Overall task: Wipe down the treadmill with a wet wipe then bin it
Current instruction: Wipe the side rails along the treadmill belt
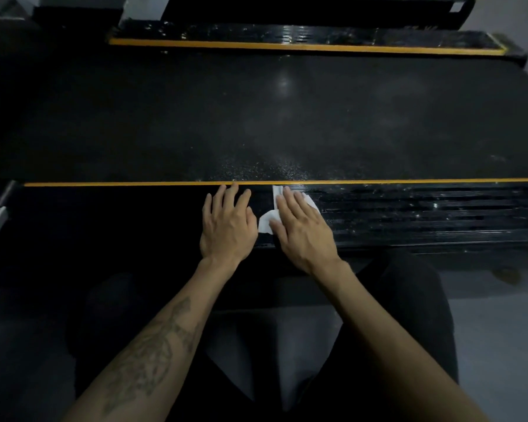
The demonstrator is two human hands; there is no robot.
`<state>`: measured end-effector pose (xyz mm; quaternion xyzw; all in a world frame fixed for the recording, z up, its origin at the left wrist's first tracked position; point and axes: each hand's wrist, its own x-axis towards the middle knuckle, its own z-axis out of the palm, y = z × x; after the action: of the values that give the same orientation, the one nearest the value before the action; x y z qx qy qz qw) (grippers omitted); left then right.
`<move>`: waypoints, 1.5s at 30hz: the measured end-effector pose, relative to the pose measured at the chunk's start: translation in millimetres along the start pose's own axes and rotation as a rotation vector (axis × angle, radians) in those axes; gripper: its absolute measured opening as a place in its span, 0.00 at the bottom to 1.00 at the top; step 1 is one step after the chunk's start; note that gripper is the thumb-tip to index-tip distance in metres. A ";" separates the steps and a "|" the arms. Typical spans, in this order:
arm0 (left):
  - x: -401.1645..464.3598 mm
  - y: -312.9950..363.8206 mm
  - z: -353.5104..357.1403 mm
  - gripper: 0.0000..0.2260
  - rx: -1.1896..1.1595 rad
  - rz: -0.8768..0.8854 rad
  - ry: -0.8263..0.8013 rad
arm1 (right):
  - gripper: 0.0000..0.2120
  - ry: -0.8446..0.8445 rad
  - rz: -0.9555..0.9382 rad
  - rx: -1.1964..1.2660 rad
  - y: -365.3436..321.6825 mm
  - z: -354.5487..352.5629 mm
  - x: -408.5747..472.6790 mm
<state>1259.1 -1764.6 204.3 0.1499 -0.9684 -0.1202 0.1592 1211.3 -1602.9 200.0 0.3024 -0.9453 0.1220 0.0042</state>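
The black treadmill lies crosswise before me, its wide belt [256,117] between two ribbed side rails with yellow edge strips. On the near rail [424,214] my right hand [302,233] presses a white wet wipe [267,223] flat, fingers straight; the wipe shows at the fingertips and beside the thumb. My left hand [227,222] rests flat on the same rail just left of the wipe, fingertips at the yellow strip [119,184]. To the right of the wipe the rail is speckled with dust; to the left it looks plain black.
The far side rail [287,38] with its own yellow strip runs along the top, with a dark frame part behind it. My knees in dark trousers [409,300] are close to the near rail. Grey floor [500,345] shows at the lower right. No bin is in view.
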 end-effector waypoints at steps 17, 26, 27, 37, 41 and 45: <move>0.4 -0.6 2.4 0.19 -0.010 0.015 0.038 | 0.30 0.175 0.132 0.064 -24.6 16.3 -31.5; -0.6 -0.1 3.3 0.19 -0.018 0.027 0.043 | 0.29 0.225 0.107 0.027 -14.4 15.4 -23.7; -0.9 0.2 3.1 0.19 -0.023 0.023 0.042 | 0.28 0.255 0.121 0.018 -20.1 19.9 -30.1; -1.1 -2.1 3.8 0.19 -0.025 0.036 0.054 | 0.28 0.251 0.113 -0.005 -13.7 17.7 -27.0; 0.1 -0.9 4.0 0.19 -0.023 0.029 0.051 | 0.26 0.314 0.114 -0.032 -23.4 27.1 -48.2; -0.9 -2.3 4.2 0.20 -0.022 0.032 0.052 | 0.26 0.301 0.022 0.014 -23.6 24.1 -36.9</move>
<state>1259.0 -1765.7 199.5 0.1356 -0.9648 -0.1242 0.1878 1256.5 -1606.0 179.0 0.2702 -0.9365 0.1725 0.1424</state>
